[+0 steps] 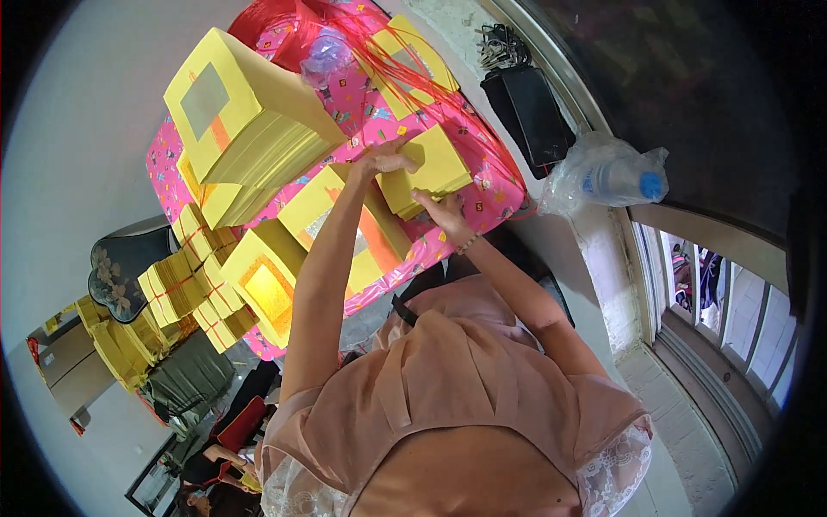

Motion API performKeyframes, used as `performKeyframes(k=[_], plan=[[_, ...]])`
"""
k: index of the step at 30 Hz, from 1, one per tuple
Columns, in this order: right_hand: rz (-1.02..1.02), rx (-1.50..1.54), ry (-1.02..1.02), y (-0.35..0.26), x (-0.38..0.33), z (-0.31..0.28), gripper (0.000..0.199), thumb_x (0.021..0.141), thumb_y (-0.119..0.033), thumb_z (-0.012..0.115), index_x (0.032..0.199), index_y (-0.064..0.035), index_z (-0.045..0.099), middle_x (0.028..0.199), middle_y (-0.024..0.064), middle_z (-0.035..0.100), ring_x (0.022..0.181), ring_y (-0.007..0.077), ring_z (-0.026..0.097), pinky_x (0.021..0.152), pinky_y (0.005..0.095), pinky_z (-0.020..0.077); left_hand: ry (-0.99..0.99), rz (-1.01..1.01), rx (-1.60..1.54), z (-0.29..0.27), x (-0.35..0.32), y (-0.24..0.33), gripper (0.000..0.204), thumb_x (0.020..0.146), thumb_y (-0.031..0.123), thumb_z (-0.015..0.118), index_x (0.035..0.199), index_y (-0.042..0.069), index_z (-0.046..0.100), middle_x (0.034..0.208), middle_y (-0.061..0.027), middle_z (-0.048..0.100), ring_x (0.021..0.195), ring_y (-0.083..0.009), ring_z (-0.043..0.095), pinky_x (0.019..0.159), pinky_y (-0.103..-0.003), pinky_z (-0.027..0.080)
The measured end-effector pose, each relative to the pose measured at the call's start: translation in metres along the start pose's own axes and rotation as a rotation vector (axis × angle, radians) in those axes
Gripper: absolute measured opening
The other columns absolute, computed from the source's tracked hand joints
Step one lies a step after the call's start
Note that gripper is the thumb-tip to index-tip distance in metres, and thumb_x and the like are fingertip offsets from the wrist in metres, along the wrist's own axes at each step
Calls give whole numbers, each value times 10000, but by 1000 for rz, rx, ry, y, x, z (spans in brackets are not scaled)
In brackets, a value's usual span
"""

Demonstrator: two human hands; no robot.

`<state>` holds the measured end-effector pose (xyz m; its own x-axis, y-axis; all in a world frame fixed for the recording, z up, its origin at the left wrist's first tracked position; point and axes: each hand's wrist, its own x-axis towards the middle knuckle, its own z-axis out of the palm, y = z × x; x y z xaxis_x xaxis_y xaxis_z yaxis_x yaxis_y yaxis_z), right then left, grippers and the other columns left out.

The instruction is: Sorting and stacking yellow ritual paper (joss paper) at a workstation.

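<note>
Small yellow paper stack on pink patterned worktop, between both hands: just right of left hand, on far side of right hand. Left hand half-curled, holding stack's left side, fingertips over top sheet. Right hand half-curled, holding near edge; firmness of grip cannot be told. Wider yellow stack just left, below left forearm. Taller stack farther left. Red strings beyond stack, running along right side of worktop.
</note>
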<state>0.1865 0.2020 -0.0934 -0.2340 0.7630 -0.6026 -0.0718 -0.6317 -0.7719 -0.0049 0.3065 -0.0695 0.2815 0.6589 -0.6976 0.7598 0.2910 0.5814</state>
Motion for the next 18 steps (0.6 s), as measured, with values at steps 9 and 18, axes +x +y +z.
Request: performKeyframes(k=[9,18], plan=[[-16,5,-66,-4,1,-9,731,842,-279,803,1412,-30,420,1327,96,566,1180,172,557,959,334,489,54,85,-49,16,-2,1,1070,618,439,745,1554,157,311,1473,-188,485,1370,-339,458,1138,-427,376],[-396,-633,519,-28,2,-58,888,827,-377,791,1476,41,352,1429,237,484,1333,324,470,1083,417,400,79,25,-68,18,-17,6,1064,650,485,770,1552,166,305,1504,-199,443,1410,-369,397,1154,-469,347]])
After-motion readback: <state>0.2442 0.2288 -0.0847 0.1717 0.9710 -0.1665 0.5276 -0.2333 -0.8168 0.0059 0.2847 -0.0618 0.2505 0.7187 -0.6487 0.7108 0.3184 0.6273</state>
